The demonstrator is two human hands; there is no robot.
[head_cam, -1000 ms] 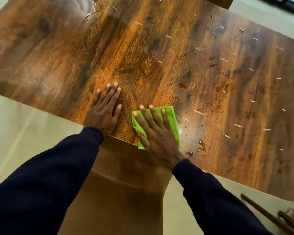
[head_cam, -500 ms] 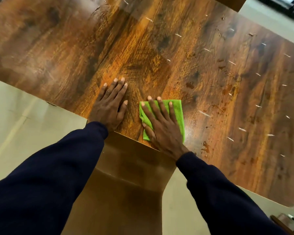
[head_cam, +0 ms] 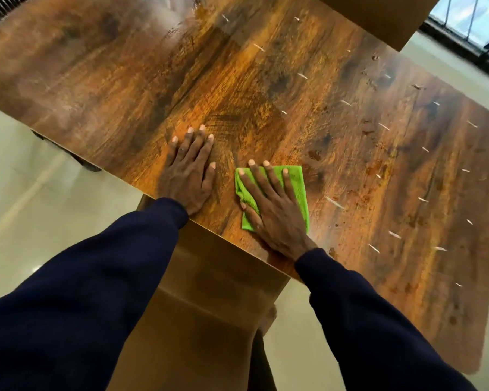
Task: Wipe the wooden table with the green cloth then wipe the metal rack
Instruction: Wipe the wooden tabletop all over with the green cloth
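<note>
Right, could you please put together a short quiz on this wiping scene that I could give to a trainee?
1. True or false: the left hand lies flat on the bare wooden table, beside the green cloth without touching it.
2. What presses the green cloth onto the table? A) a sponge B) the right hand, laid flat on it C) both hands together
3. Fill in: most of the pale specks on the table lie to the cloth's ____ side.

Key: 1 true; 2 B; 3 right.
</note>
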